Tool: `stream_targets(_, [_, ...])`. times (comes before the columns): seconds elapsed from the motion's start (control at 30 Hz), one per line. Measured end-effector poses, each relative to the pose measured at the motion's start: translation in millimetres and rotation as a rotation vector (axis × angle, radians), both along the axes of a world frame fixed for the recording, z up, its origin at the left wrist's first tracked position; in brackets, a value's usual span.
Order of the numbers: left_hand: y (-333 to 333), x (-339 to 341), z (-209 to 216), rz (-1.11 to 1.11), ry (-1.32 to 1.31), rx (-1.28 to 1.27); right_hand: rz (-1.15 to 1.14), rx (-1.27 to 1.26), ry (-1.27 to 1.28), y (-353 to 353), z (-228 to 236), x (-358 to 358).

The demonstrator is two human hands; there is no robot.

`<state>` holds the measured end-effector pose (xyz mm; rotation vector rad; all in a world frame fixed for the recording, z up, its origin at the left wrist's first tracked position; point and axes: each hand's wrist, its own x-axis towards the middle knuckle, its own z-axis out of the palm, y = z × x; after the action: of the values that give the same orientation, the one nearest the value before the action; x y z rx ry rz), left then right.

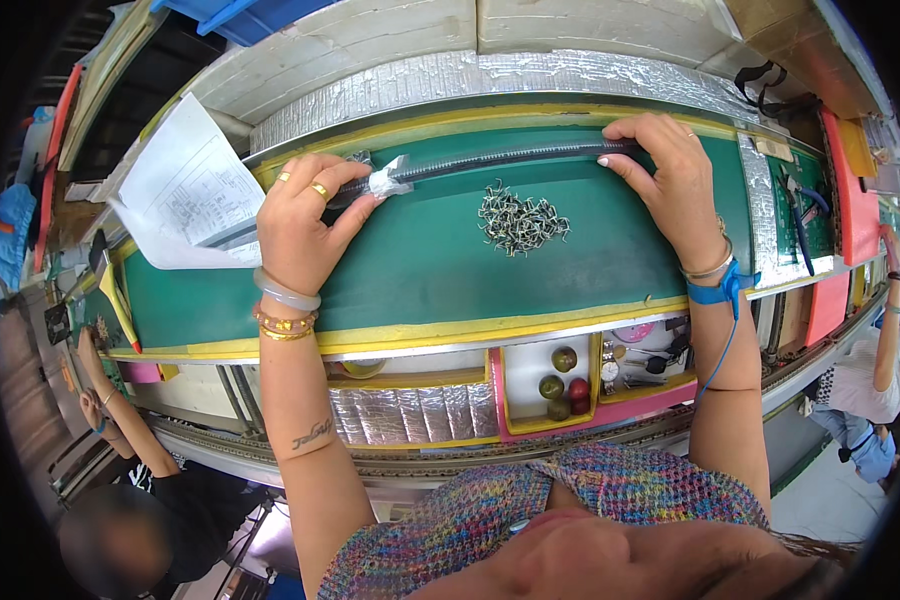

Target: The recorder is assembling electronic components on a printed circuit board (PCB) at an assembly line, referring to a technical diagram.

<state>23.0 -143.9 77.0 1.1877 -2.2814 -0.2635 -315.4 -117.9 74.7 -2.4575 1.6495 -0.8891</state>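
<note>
My left hand (pixel 305 220) and my right hand (pixel 672 180) hold a long, narrow dark strip (pixel 510 159), perhaps a component tube, across the far part of the green mat (pixel 420 270). The left fingers are closed round its left part, beside a crumpled white and clear wrapping (pixel 386 180). The right thumb and fingers pinch it at its right end. Just nearer than the strip, between the hands, lies a pile of small bent metal-legged parts (pixel 522 222). A printed paper sheet (pixel 185 190) stands tilted left of my left hand. A blue wrist strap (pixel 720 290) with a cord circles my right wrist.
A yellow-handled tool (pixel 118 305) lies at the left. Pliers (pixel 800 215) rest at the right. Under the front edge, an open drawer (pixel 510 425) holds round fruit (pixel 564 360) and small items. A co-worker (pixel 170 510) sits lower left; another person (pixel 860 380) is at right.
</note>
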Motion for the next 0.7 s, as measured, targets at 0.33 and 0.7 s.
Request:
stream_targets(0.33, [0.2, -0.7, 1.9, 0.000, -0.015, 0.014, 0.008, 0.015, -0.006, -1.0, 0.2, -0.6])
stream_targets(0.7, [0.7, 0.0, 1.0, -0.011, -0.011, 0.003, 0.001, 0.036, -0.008, 0.7, 0.4, 0.1])
